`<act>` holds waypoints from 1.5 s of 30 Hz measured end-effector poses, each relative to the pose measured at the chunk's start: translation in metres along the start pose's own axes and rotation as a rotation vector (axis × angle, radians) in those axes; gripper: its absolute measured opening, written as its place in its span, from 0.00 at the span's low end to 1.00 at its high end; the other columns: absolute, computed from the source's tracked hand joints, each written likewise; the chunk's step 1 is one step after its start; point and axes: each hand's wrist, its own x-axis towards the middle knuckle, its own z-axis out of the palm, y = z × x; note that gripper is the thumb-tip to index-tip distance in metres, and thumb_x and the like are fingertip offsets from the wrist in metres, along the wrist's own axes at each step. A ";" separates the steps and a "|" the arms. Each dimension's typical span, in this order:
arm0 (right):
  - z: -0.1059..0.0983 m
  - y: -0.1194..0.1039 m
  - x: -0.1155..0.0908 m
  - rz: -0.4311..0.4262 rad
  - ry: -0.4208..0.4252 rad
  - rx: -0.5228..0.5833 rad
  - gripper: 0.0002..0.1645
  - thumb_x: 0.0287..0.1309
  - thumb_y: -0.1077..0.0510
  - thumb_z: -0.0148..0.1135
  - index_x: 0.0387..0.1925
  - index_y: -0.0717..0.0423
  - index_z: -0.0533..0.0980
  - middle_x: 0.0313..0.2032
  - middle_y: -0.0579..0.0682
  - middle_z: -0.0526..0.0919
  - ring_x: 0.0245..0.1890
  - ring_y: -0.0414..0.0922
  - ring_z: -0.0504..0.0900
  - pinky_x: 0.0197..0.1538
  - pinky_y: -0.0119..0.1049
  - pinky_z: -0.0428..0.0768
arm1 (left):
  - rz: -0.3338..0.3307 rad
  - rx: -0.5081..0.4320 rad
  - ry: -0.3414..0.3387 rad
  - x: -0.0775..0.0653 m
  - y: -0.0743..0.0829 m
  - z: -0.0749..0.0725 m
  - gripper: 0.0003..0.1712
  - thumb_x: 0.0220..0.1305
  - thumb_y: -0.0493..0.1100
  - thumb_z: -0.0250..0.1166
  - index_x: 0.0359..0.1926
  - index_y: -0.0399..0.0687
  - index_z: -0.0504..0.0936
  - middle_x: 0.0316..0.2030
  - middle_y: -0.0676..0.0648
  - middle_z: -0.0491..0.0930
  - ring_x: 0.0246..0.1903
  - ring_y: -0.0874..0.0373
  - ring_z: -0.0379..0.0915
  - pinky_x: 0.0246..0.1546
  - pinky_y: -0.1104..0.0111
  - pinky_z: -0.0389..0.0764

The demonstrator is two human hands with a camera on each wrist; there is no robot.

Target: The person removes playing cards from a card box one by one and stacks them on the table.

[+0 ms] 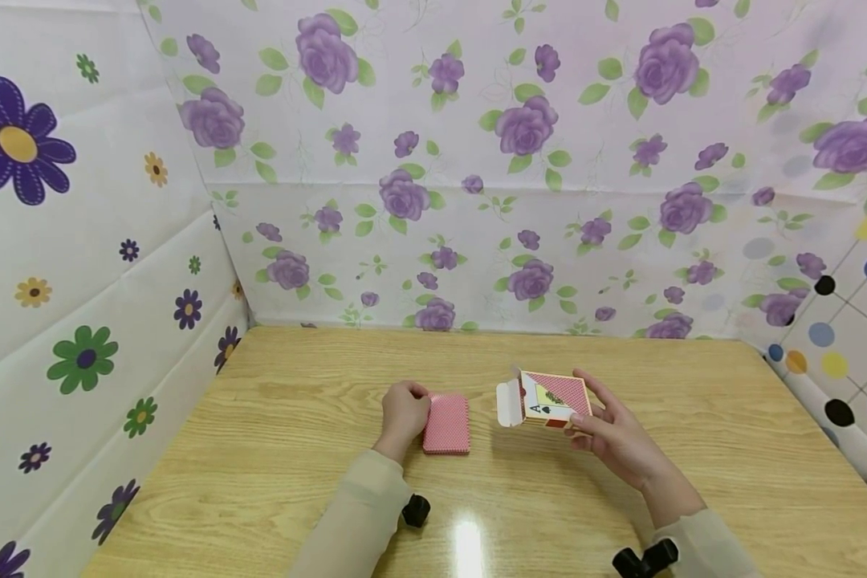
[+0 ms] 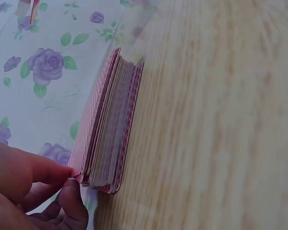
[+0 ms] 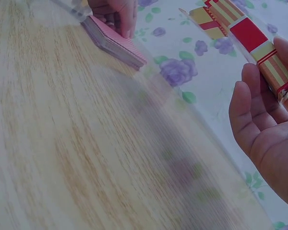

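A deck of red-backed playing cards (image 1: 447, 424) lies in a stack on the table, its layered edges facing the left wrist camera. At the deck's upper left corner, my left hand (image 1: 405, 417) pinches the top cards between thumb and finger, as the left wrist view shows. My right hand (image 1: 614, 437) holds a card box (image 1: 555, 398) above the table, thumb on the near side and fingers on the far side. The box has an ace of spades on its face. Its white flap (image 1: 509, 403) stands open toward the deck. Whether anything is inside is hidden.
The wooden table (image 1: 296, 482) reaches back to a white cloth (image 1: 477, 265) with purple roses. Cloth with flowers (image 1: 101, 361) bounds the left side, and dotted cloth (image 1: 838, 361) the right. Black wrist straps (image 1: 416, 510) sit on both sleeves.
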 end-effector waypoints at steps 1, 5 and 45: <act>0.000 0.000 0.000 0.000 -0.002 0.001 0.44 0.68 0.67 0.46 0.74 0.39 0.37 0.46 0.45 0.79 0.39 0.41 0.81 0.44 0.37 0.82 | 0.004 0.004 0.000 0.000 0.000 0.000 0.05 0.60 0.34 0.60 0.32 0.40 0.82 0.30 0.44 0.78 0.30 0.54 0.72 0.27 0.68 0.74; -0.001 0.000 0.000 0.001 -0.002 0.001 0.45 0.68 0.67 0.46 0.74 0.38 0.37 0.46 0.45 0.79 0.39 0.41 0.82 0.44 0.37 0.82 | 0.012 0.011 0.003 0.000 0.000 0.000 0.05 0.60 0.34 0.60 0.32 0.39 0.82 0.30 0.43 0.79 0.31 0.53 0.73 0.28 0.67 0.75; 0.001 -0.002 0.000 0.008 -0.012 0.014 0.44 0.68 0.67 0.46 0.74 0.39 0.37 0.47 0.45 0.80 0.38 0.41 0.82 0.44 0.37 0.82 | 0.017 -0.068 -0.053 -0.012 0.008 -0.007 0.15 0.62 0.39 0.58 0.47 0.36 0.80 0.43 0.41 0.79 0.41 0.50 0.74 0.38 0.62 0.79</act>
